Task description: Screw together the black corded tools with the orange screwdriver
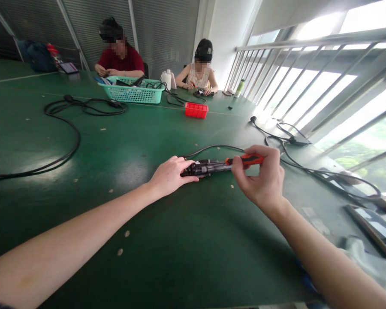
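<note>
A long, dark corded device (206, 167) lies on the green table, with what look like inner parts showing along its length. My left hand (170, 175) is closed on its left end, thumb on the near side and fingers on the far side. In my right hand (266, 177), a screwdriver (253, 159) with an orange and black handle is pinched between thumb and fingers. Its shaft points left along the device; whether the tip touches a screw cannot be made out. A thin black cord (217, 146) runs behind the device toward my right hand.
A red tray (196, 110) and a teal basket (133, 92) of tools and cords stand farther back. Black cables lie left (73, 128) and right (284, 141). Two people (120, 60) sit across the table (122, 141). A metal railing (296, 64) lines the right side.
</note>
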Demonstrator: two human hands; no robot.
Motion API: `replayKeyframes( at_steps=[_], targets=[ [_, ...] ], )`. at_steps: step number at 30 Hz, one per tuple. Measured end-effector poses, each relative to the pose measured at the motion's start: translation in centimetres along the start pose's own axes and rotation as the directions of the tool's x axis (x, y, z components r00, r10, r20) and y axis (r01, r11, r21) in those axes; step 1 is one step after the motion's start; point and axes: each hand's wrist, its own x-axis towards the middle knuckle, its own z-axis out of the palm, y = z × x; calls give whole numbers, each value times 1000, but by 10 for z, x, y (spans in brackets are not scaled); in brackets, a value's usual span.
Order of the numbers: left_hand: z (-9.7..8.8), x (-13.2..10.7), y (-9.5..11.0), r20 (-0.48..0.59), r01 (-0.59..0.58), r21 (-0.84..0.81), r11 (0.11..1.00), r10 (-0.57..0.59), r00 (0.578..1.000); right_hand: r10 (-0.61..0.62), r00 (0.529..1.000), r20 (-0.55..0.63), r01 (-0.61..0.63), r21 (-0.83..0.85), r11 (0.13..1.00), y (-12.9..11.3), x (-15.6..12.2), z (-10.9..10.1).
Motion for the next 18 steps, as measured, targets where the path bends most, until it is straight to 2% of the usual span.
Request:
replayKeyframes(
  at_steps=[3,8,11,18],
  targets=[
    [0,0,1,-3,-6,7,1000,6,1000,-79,997,-20,80,76,994,-5,-5,0],
    [-1,0,3,-6,-10,32,999,11,1000,-165,985,59,157,130,979,-11,-13,7],
    [-1,0,4,5,-5,30,1000,5,1000,-201,976,84,189,127,974,-9,-15,11],
    [-1,0,3,6,-23,22,999,23,1000,-308,949,60,302,95,949,-11,-14,8]
  ],
)
